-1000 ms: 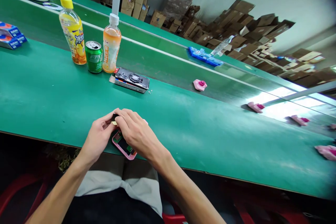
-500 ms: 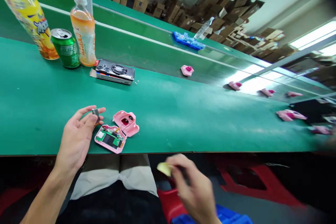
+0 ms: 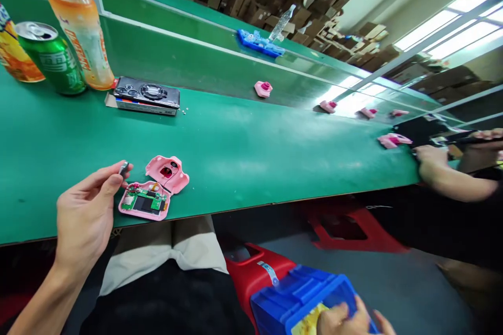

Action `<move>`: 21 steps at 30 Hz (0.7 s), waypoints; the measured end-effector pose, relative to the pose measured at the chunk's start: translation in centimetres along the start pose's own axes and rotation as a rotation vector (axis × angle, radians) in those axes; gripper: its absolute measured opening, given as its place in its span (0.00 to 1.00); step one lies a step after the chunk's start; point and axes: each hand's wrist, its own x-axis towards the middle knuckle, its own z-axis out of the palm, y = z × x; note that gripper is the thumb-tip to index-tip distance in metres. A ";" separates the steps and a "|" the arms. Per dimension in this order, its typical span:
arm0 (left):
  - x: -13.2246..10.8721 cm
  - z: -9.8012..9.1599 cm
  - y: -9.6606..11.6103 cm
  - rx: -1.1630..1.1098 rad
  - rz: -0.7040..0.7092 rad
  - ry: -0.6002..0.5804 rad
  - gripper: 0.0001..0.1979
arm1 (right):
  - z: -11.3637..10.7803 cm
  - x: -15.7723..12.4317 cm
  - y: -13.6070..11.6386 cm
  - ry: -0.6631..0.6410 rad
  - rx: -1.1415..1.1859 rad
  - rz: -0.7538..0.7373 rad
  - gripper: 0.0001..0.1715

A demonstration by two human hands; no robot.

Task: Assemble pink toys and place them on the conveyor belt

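In my left hand point(image 3: 92, 201), thumb and fingers pinch a small silver-grey battery point(image 3: 124, 168), raised just off the bench. It is beside an opened pink toy camera shell point(image 3: 173, 180). The half nearer me holds a green circuit board point(image 3: 159, 204) with a black block; thin wires run to the other half. My right hand point(image 3: 353, 319) is low at the mouth of a blue plastic bin point(image 3: 291, 293), fingers apart and somewhat blurred. Yellow pieces point(image 3: 310, 322) lie in the bin by its fingertips. The frame's lower edge cuts off part of this hand.
The bin lies tilted on a red stool point(image 3: 251, 272). Beyond the shell are a boxed black item point(image 3: 147, 95), a green can point(image 3: 53, 57) and an orange drink bottle point(image 3: 80, 26). Several pink parts point(image 3: 263, 89) line the belt. A co-worker's arm point(image 3: 451, 175) is at right.
My right hand has moved down and right to the blue bin; the yellow piece it held is no longer visible between its fingers. My left hand still holds the battery. The view has swung right.
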 end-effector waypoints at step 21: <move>1.2 0.8 1.1 0.243 0.222 -0.431 0.18 | -3.1 11.5 -39.0 -0.938 0.875 -1.438 0.05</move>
